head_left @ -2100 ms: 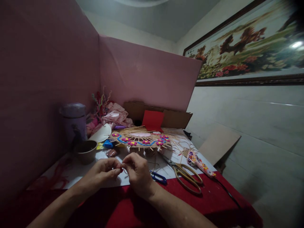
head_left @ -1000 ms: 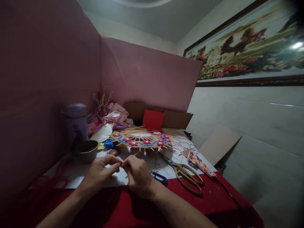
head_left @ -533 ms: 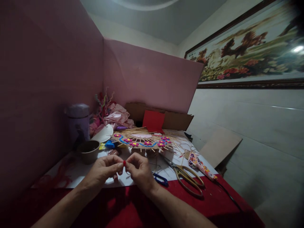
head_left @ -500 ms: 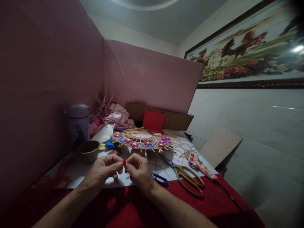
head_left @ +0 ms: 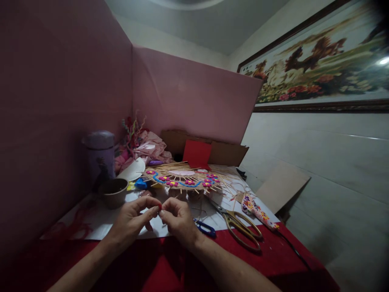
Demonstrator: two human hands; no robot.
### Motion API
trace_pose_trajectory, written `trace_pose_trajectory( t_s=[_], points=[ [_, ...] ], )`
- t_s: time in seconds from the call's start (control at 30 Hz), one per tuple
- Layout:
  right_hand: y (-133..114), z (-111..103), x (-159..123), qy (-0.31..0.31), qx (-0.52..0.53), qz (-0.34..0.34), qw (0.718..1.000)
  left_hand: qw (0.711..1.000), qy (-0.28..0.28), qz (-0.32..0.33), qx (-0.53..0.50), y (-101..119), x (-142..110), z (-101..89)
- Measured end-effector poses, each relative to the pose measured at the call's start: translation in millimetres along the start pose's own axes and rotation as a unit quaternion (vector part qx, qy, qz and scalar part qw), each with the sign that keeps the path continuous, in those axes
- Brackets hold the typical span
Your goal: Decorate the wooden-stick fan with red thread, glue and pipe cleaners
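My left hand [head_left: 132, 217] and my right hand [head_left: 179, 219] meet at the fingertips over the front of the white sheet. Between them they pinch a small red lump that looks like modelling clay [head_left: 160, 207], mostly covered by the fingers. Just beyond lies a round brown craft piece [head_left: 194, 187] with sticks poking out of its rim, decorated with magenta flowers and a wavy blue line. A blue-handled tool [head_left: 205, 228] rests beside my right wrist. Large gold-handled scissors [head_left: 240, 229] lie to the right of it.
A brown cup [head_left: 114, 194] and a lilac canister [head_left: 100, 156] stand on the left, near blue and yellow packets [head_left: 140, 183]. On the right is a flower-patterned glue gun [head_left: 258, 213] with a black cord. Pink panels [head_left: 194, 97] enclose the back and left.
The fingertips have closed further around the red lump, so less of it shows. Both hands stay in nearly the same place; the view has shifted slightly.
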State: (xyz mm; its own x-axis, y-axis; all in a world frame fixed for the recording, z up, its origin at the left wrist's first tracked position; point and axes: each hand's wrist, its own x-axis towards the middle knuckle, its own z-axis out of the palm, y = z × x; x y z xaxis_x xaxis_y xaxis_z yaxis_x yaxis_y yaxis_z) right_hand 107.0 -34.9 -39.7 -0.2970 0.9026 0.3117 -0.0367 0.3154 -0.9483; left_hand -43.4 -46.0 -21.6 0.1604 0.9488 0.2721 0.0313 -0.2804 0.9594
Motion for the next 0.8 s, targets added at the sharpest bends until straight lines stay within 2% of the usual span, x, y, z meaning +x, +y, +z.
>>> trace_pose_trajectory(
  t_s=[0.13,0.27,0.5,0.7,0.8],
  points=[
    [-3.7,1.6,-1.1,0.011,-0.039,-0.011,0.999,0.999,0.023,-0.026,-0.041,2.0,1.9,0.7],
    [-4.7,-1.3,-0.1,0.024,-0.067,-0.018,0.997,0.998,0.031,-0.045,-0.034,2.8,2.1,1.3],
    [-2.8,-4.1,2.2,0.048,-0.082,-0.028,0.995,0.998,0.016,-0.054,-0.040,5.5,1.1,0.8],
    [-7.1,-4.3,-1.5,0.031,-0.090,-0.043,0.995,0.995,-0.017,-0.081,-0.060,1.2,4.2,-3.6],
    [-8.5,-2.3,-3.6,0.023,-0.121,-0.065,0.990,0.995,-0.008,-0.072,-0.065,-1.8,5.4,-4.1]
  ],
)
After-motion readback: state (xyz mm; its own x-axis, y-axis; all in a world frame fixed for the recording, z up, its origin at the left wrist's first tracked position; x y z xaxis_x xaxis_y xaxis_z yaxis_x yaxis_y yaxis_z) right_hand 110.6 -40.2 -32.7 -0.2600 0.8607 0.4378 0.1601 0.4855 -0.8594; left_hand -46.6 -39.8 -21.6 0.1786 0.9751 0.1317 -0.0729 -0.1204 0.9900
